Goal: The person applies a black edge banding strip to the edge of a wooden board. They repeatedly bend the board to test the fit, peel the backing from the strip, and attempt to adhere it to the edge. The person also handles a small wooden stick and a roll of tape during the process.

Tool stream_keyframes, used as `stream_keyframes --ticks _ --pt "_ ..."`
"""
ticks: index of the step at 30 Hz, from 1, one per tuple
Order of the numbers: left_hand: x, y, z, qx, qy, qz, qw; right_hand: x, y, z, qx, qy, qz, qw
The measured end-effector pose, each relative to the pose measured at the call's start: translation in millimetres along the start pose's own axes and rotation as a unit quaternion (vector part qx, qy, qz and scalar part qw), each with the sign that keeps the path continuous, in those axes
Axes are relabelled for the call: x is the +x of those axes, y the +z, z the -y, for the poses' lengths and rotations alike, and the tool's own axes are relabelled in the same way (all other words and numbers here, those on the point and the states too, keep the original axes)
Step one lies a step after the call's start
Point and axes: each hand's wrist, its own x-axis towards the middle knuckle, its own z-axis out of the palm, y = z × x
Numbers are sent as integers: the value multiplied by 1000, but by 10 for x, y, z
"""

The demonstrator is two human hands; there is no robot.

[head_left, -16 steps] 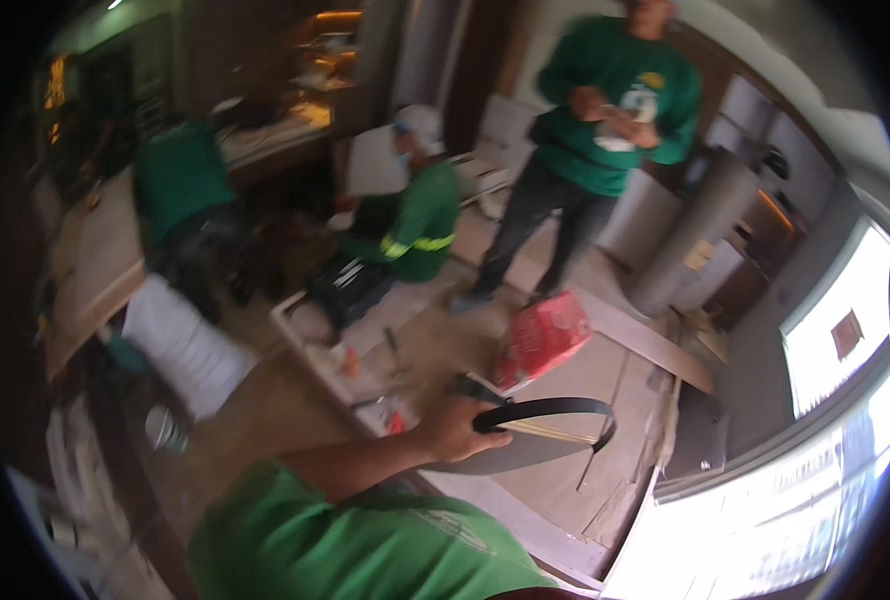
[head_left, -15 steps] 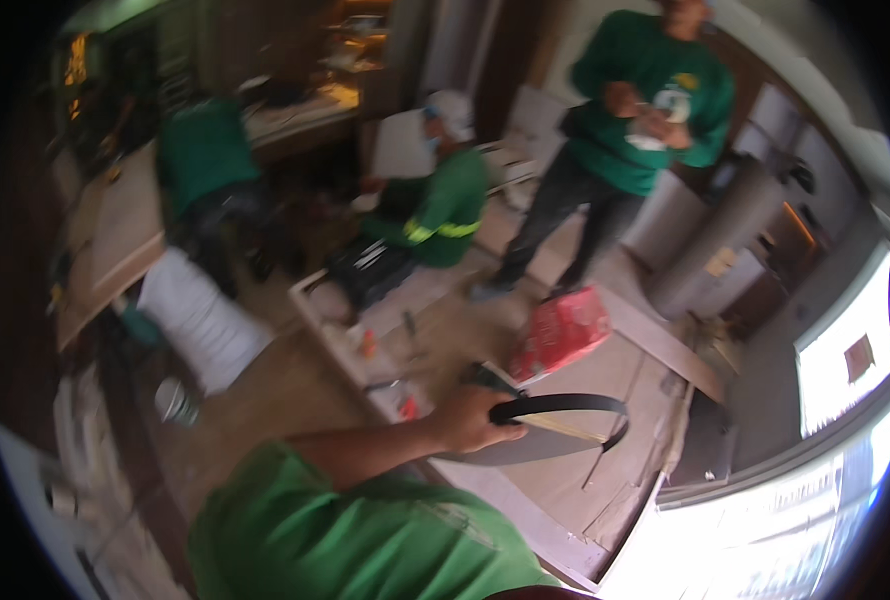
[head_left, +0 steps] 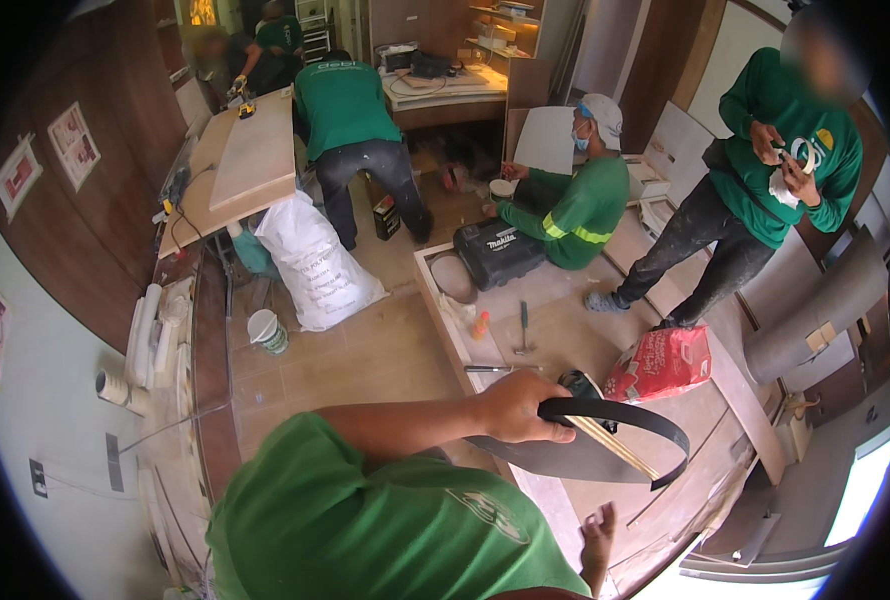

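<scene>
My left hand (head_left: 520, 408) reaches out to the right, its fingers closed around a curved black strip (head_left: 630, 409) that bows into a loop. Thin pale wooden sticks (head_left: 620, 450) stick out from the same grip. A dark grey sheet-like piece (head_left: 555, 462) shows just below that hand; whether it is part of the bundle I cannot tell. Low in the picture, my right hand (head_left: 597, 540) is partly visible beside my green shirt, fingers up and apart with nothing in them. Beyond the left hand lie a hammer (head_left: 525, 330) and a red bag (head_left: 662, 362).
A co-worker in green (head_left: 590, 210) sits by a black tool case (head_left: 500, 253); another person (head_left: 780, 170) stands at the right. A third bends near a workbench panel (head_left: 255, 160). A white sack (head_left: 315, 265) and a bucket (head_left: 268, 330) stand on the floor at left.
The view has swung toward the left and sharpened, so the scene sits farther right. My right hand has come into sight at the bottom. My left hand keeps its grip on the black strip.
</scene>
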Motion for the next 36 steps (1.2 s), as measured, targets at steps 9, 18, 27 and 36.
stream_keyframes --ticks 9,18,27,36 --pt "-129 -725 16 -170 21 32 985 -645 1036 1520 9 -216 51 975" --pt "-204 -979 234 -278 52 53 958 -1341 1071 1754 26 -289 -11 957" --pt "-386 -591 199 -418 54 -19 907 -1679 942 2100 36 -363 30 931" --pt "-413 195 280 -469 68 -69 878 -1968 435 2305 -59 -396 -21 916"
